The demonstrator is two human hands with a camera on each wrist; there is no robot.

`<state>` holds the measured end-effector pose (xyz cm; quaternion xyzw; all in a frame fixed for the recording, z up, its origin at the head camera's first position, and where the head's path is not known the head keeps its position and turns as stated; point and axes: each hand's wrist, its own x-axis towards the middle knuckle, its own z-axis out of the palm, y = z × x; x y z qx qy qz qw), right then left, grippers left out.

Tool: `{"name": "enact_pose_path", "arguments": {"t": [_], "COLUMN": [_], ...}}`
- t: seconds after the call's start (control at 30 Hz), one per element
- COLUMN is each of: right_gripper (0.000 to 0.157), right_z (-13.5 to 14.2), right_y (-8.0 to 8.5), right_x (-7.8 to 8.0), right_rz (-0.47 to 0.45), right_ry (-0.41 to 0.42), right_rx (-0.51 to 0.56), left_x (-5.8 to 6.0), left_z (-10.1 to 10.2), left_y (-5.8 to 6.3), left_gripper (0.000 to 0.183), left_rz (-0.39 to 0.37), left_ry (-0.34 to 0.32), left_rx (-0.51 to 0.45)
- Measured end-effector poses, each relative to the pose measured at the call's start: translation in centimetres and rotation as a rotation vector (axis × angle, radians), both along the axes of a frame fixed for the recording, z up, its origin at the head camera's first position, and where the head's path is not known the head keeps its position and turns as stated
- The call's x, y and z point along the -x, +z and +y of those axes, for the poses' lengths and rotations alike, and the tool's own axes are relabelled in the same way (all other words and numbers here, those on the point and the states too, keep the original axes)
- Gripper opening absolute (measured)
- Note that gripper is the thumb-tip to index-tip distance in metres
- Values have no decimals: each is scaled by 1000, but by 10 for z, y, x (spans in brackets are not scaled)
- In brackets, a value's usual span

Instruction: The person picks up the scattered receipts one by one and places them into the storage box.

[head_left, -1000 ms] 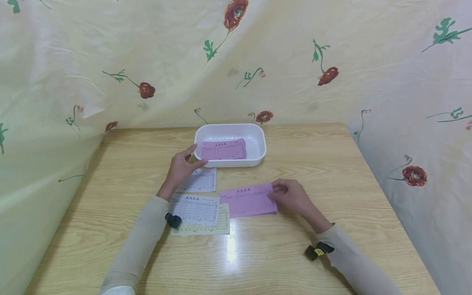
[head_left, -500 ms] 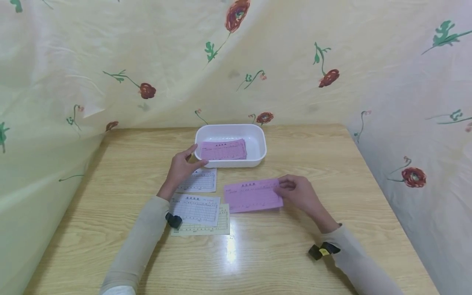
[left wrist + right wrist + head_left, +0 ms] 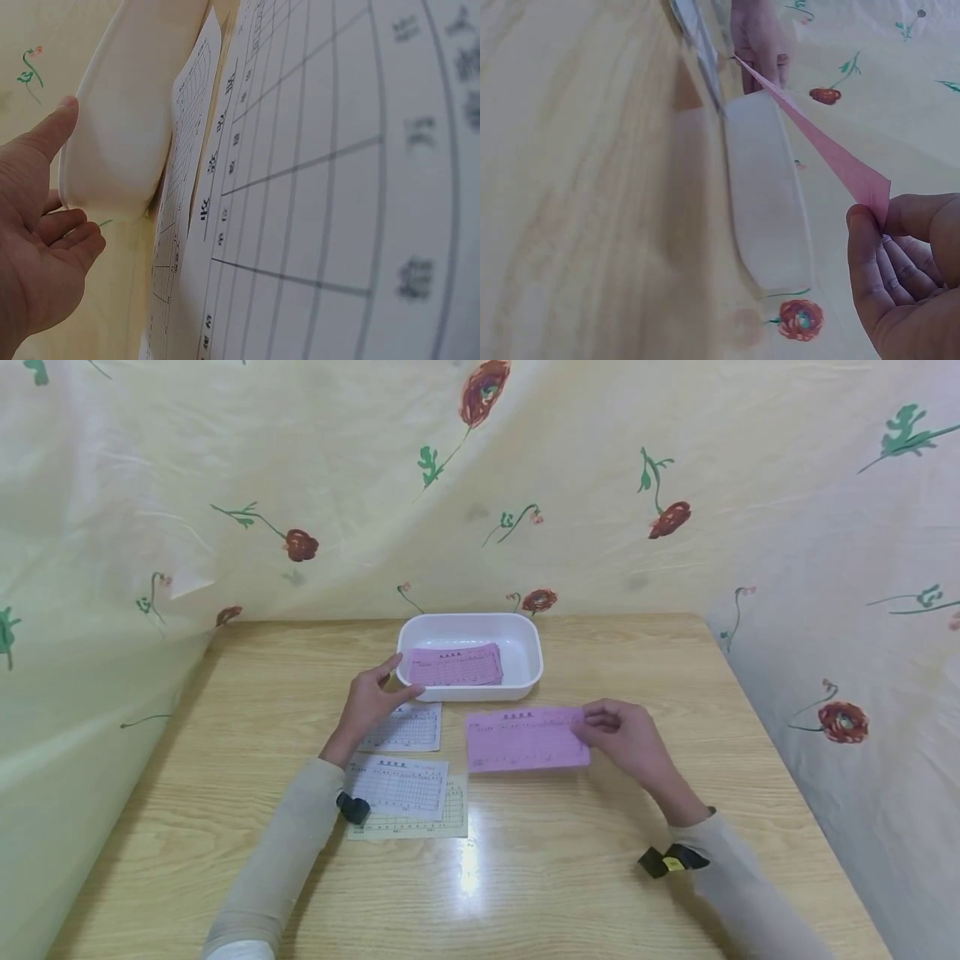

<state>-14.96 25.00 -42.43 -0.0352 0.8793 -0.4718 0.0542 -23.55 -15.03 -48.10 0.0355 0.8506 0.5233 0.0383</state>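
Slip (image 3: 525,741), pinched by right hand (image 3: 628,739), has shifted rightward; left hand (image 3: 370,698) grips tray (image 3: 480,693).

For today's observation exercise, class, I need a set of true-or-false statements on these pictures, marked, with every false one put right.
1. The right hand pinches a pink printed form. True.
2. The left hand also holds a pink printed form. False: it touches the white plastic tub.
3. Several loose pink forms lie inside the tub. True.
4. The pale yellow form lies on top of the lower white form. False: the white one partly covers it.
5. The upper white form lies outside the tub. True.
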Motion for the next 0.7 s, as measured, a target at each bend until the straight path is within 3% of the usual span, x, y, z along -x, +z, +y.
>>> {"name": "enact_pose_path", "arguments": {"t": [0.43,0.7], "right_gripper": [29,33], "right_z": [8,3], "right_y": [32,48], "right_x": [16,32], "right_rz": [53,76], "right_ry": [-36,-72], "right_rx": [-2,94], "left_x": [1,1], "left_z": [0,0], "left_y": [1,2], "left_gripper": [90,90], "left_rz": [-1,-9], "left_ry": [-3,4], "left_rx": [-6,3]}}
